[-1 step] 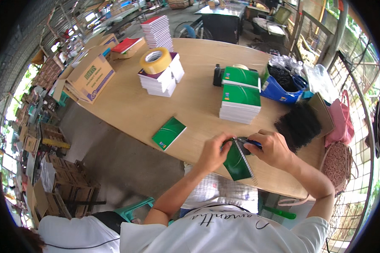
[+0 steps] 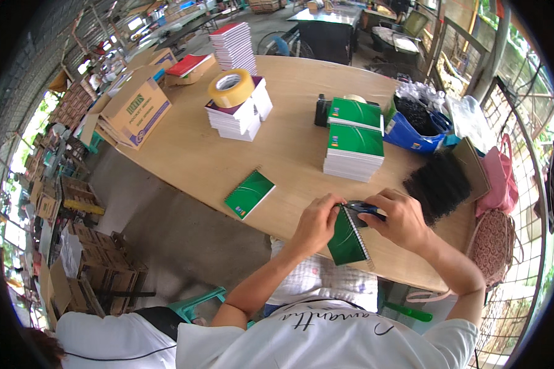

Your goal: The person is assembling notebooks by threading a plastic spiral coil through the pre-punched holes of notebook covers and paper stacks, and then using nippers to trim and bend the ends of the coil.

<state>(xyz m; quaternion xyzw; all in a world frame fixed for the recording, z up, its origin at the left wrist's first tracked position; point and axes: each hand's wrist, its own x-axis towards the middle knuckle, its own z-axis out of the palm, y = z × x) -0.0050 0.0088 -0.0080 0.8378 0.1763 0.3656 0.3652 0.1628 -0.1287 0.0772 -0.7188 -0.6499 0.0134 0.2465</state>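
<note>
My left hand [image 2: 319, 222] is closed on a green spiral notebook [image 2: 349, 238], gripping it near its upper end at the table's near edge. The wire coil runs down the notebook's right side, and a loose tail of wire shows at its lower end. In my right hand [image 2: 399, 216] is a pair of blue-handled pliers [image 2: 369, 210], its jaws at the top end of the coil. The jaw tips are partly hidden by my left fingers. Another green spiral notebook [image 2: 250, 194] lies flat to the left of my hands.
Beyond my hands stand stacks of green notebooks [image 2: 353, 154]. A tape roll [image 2: 231, 88] tops white pads; a red-topped stack [image 2: 234, 49] and cardboard box [image 2: 135, 114] stand farther left. Black wire coils [image 2: 438, 184], a blue container [image 2: 406, 136] and pink bag [image 2: 497, 175] are right. A person [image 2: 114, 341] sits lower left.
The whole view has shifted slightly. The pliers' blue handles show more clearly in my right hand; both hands keep their hold at the notebook's top end.
</note>
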